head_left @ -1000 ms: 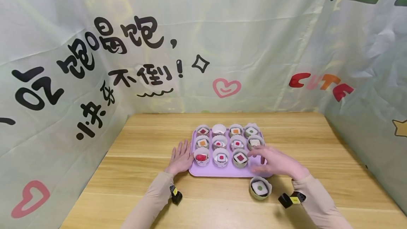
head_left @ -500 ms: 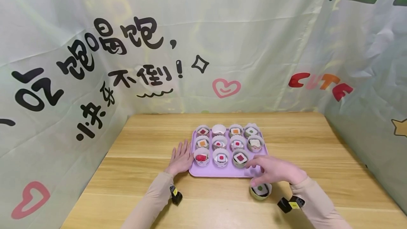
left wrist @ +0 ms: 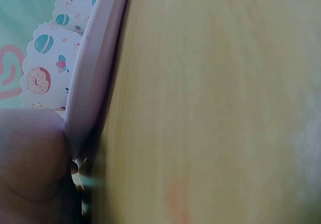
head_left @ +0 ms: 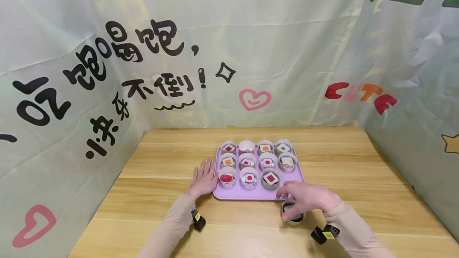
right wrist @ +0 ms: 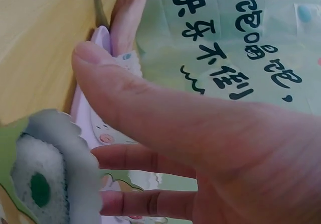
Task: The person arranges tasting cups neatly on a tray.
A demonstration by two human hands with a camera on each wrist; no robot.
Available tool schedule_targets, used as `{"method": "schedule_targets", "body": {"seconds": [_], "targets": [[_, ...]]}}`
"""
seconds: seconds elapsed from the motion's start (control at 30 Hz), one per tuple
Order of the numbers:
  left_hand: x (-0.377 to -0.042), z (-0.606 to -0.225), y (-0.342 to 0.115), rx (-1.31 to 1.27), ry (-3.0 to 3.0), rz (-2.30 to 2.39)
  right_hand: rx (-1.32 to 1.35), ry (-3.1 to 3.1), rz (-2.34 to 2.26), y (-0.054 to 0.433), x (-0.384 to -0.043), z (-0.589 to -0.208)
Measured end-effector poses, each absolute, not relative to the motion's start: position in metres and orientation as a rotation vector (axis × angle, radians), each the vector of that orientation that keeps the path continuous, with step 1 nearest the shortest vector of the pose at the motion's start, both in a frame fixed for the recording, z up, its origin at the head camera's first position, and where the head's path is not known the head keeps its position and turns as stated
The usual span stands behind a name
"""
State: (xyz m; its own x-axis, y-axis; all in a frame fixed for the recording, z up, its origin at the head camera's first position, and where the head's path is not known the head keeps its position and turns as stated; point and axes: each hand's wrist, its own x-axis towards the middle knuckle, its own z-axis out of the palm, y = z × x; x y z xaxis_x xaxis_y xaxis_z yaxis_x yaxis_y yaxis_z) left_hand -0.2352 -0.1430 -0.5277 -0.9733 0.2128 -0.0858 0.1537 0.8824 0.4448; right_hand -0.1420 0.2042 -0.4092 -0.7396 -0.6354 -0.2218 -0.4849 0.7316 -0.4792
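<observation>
My right hand (head_left: 311, 198) hovers low over a scalloped green paper cup (right wrist: 80, 158) in front of the tray's right corner. In the cup sits a white, rice-like sushi piece (right wrist: 41, 176) with a dark edge and a green centre. The right wrist view shows two straight fingers (right wrist: 150, 204) close at the cup's rim, while the thumb (right wrist: 125, 93) stays raised and apart. My left hand (head_left: 203, 178) lies spread flat on the table, its thumb side against the left edge of the lilac tray (head_left: 247, 198).
Several paper cups stand in rows on the tray, most with a sushi-like piece, such as the front-row cup with a red-centred square (head_left: 249, 178). One back-row cup (head_left: 246, 146) shows no filling. The wooden table (head_left: 172, 142) meets a printed cloth backdrop (head_left: 287, 51).
My right hand has moved down and toward me, from over the tray's front right corner to the green cup, now covering part of it. The left hand has not moved.
</observation>
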Motion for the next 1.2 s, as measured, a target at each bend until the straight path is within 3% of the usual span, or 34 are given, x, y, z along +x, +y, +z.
{"method": "schedule_targets", "body": {"seconds": [1.2], "targets": [[-0.236,-0.529,-0.143,0.275,2.911,0.683,-0.816,2.575,-0.435,0.194,-0.141,-0.421]]}}
